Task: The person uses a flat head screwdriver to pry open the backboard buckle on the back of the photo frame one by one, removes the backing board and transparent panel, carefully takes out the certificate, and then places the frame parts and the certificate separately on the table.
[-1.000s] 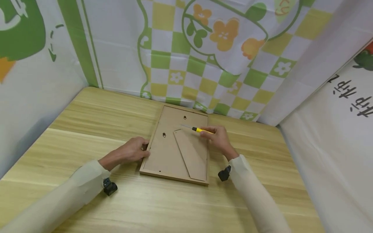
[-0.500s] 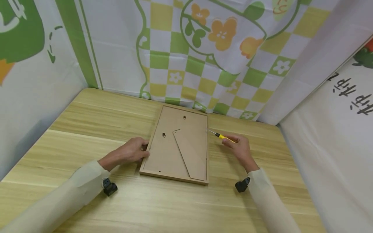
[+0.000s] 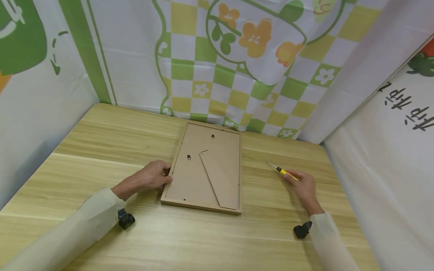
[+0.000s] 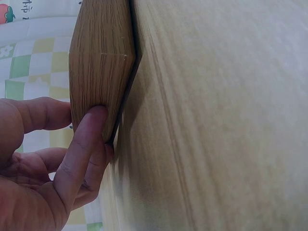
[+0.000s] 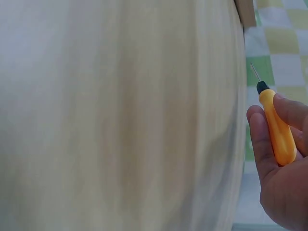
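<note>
A wooden frame (image 3: 220,169) lies back side up on the table, with two small hangers near its upper part and a slanted stand flap (image 3: 222,180) lying flat on its backing. The left hand (image 3: 152,176) grips the frame's left edge; in the left wrist view, the fingers of the left hand (image 4: 62,149) touch the frame's wooden side (image 4: 101,62). Right of the frame and apart from it, the right hand (image 3: 304,188) holds a yellow screwdriver (image 3: 286,173), its tip toward the upper left. The right wrist view shows the right hand (image 5: 284,154) curled round the yellow handle (image 5: 277,127).
The wood-grain table (image 3: 101,139) reaches back to a curtain (image 3: 183,71) with green and yellow checks. White printed cloths hang at the left and right sides. A small black camera sits at each wrist.
The right hand has moved right and toward the near side with the screwdriver, from above the backing to beside the frame. The left hand keeps its grip on the frame.
</note>
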Motion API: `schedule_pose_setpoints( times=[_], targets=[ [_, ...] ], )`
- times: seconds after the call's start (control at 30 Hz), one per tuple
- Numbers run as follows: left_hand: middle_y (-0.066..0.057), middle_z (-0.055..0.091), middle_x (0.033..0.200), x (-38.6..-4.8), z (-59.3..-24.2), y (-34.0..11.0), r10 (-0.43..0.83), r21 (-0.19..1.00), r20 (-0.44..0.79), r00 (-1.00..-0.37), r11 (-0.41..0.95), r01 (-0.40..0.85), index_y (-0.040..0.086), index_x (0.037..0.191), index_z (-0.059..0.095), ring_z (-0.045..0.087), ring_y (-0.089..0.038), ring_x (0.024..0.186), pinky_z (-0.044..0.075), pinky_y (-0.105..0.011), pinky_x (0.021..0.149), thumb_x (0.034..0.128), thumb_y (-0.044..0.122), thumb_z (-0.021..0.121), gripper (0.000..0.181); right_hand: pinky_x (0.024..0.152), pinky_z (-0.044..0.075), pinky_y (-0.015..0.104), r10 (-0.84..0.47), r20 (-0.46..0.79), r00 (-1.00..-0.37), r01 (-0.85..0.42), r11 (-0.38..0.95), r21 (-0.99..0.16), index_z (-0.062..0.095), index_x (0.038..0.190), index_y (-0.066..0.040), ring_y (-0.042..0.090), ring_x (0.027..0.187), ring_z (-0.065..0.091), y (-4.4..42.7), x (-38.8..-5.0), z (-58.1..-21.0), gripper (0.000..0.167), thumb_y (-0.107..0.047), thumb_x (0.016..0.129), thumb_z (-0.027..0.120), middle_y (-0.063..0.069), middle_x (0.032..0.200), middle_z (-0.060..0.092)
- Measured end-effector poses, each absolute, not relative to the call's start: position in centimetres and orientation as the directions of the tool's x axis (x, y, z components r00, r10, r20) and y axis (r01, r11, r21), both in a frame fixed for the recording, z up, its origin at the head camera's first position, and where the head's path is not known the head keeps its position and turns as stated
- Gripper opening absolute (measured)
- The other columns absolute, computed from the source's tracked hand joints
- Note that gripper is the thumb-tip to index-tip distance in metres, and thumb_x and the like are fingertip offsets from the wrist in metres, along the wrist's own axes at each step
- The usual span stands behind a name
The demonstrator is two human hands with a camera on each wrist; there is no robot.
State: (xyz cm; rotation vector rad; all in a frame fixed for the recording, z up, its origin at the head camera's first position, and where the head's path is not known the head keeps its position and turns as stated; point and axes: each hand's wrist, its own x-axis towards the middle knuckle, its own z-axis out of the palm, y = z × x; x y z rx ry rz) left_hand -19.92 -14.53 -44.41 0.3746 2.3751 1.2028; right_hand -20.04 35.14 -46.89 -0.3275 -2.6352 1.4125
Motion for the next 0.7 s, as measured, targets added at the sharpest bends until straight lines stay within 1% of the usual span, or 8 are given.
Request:
schedule_pose_setpoints(
  times=[0.07, 0.2, 0.3, 0.4, 0.43, 0.5, 0.6, 0.7],
  targets=[
    [-0.022, 0.065, 0.103, -19.9, -44.4, -14.5, 0.430, 0.812, -0.266, -0.863, 0.582, 0.040, -0.011, 0.128, 0.056, 0.069, -0.022, 0.086, 0.061, -0.031, 0.068, 0.0933, -0.001, 0.058, 0.037, 0.075, 0.049, 0.005, 0.286, 0.015, -0.958, 0.158, 0.571, -0.806, 0.069, 0.119, 0.001, -0.018, 0.088, 0.053, 35.9, -19.6, -47.1, 0.036, -0.019, 0.089, 0.073, 0.021, 0.126, 0.065],
    [-0.019, 0.063, 0.099, -19.9, -44.5, -14.6, 0.429, 0.815, -0.267, -0.863, 0.579, 0.036, -0.010, 0.126, 0.058, 0.069, -0.021, 0.085, 0.061, -0.031, 0.070, 0.0938, -0.001, 0.058, 0.034, 0.075, 0.052, 0.008, 0.324, -0.003, -0.946, 0.196, 0.566, -0.801, 0.069, 0.119, 0.002, -0.018, 0.083, 0.056, 37.1, -18.9, -47.2, 0.036, -0.016, 0.089, 0.073, 0.022, 0.128, 0.063],
    [-0.018, 0.063, 0.099, -19.9, -44.4, -14.6, 0.427, 0.812, -0.270, -0.863, 0.582, 0.035, -0.009, 0.126, 0.058, 0.069, -0.020, 0.084, 0.061, -0.031, 0.069, 0.0939, 0.000, 0.058, 0.033, 0.073, 0.054, 0.010, 0.358, -0.020, -0.933, 0.219, 0.525, -0.823, 0.068, 0.119, 0.004, -0.015, 0.078, 0.059, 37.7, -18.5, -47.3, 0.035, -0.012, 0.089, 0.073, 0.024, 0.128, 0.062],
    [-0.018, 0.063, 0.099, -19.9, -44.4, -14.6, 0.425, 0.812, -0.270, -0.864, 0.583, 0.033, -0.009, 0.125, 0.059, 0.068, -0.019, 0.084, 0.061, -0.031, 0.069, 0.0936, 0.000, 0.058, 0.032, 0.069, 0.049, 0.007, 0.389, 0.014, -0.921, 0.251, 0.623, -0.741, 0.072, 0.115, -0.001, -0.016, 0.078, 0.054, 38.2, -18.3, -47.2, 0.034, -0.021, 0.088, 0.075, 0.019, 0.120, 0.068],
    [-0.019, 0.063, 0.099, -19.9, -44.4, -14.6, 0.426, 0.813, -0.269, -0.864, 0.582, 0.034, -0.009, 0.125, 0.059, 0.068, -0.019, 0.084, 0.061, -0.031, 0.069, 0.0935, -0.001, 0.057, 0.032, 0.067, 0.048, 0.007, 0.391, 0.026, -0.920, 0.256, 0.649, -0.717, 0.073, 0.114, -0.002, -0.014, 0.077, 0.054, 38.3, -18.2, -47.2, 0.033, -0.023, 0.087, 0.076, 0.019, 0.116, 0.070],
    [-0.019, 0.063, 0.100, -19.9, -44.4, -14.6, 0.427, 0.815, -0.268, -0.864, 0.579, 0.034, -0.009, 0.124, 0.060, 0.068, -0.019, 0.084, 0.061, -0.031, 0.069, 0.0933, -0.001, 0.057, 0.032, 0.064, 0.042, 0.008, 0.390, 0.066, -0.918, 0.265, 0.730, -0.630, 0.076, 0.109, -0.005, -0.011, 0.075, 0.054, 38.4, -18.1, -47.0, 0.033, -0.028, 0.086, 0.077, 0.016, 0.105, 0.074],
    [-0.019, 0.063, 0.101, -19.9, -44.5, -14.6, 0.425, 0.817, -0.271, -0.864, 0.576, 0.027, -0.009, 0.125, 0.059, 0.068, -0.020, 0.085, 0.061, -0.032, 0.070, 0.0934, -0.001, 0.057, 0.032, 0.059, 0.042, 0.013, 0.359, 0.109, -0.927, 0.236, 0.784, -0.575, 0.076, 0.105, -0.003, -0.004, 0.069, 0.058, 38.4, -17.9, -46.7, 0.031, -0.025, 0.085, 0.078, 0.017, 0.095, 0.075],
    [-0.020, 0.063, 0.101, -20.0, -44.5, -14.6, 0.428, 0.817, -0.269, -0.863, 0.576, 0.031, -0.010, 0.125, 0.059, 0.069, -0.021, 0.086, 0.061, -0.031, 0.070, 0.0936, -0.001, 0.057, 0.033, 0.058, 0.043, 0.017, 0.337, 0.149, -0.930, 0.214, 0.824, -0.525, 0.076, 0.102, -0.001, 0.002, 0.066, 0.062, 38.3, -17.9, -46.5, 0.028, -0.022, 0.084, 0.078, 0.017, 0.090, 0.076]
  ],
)
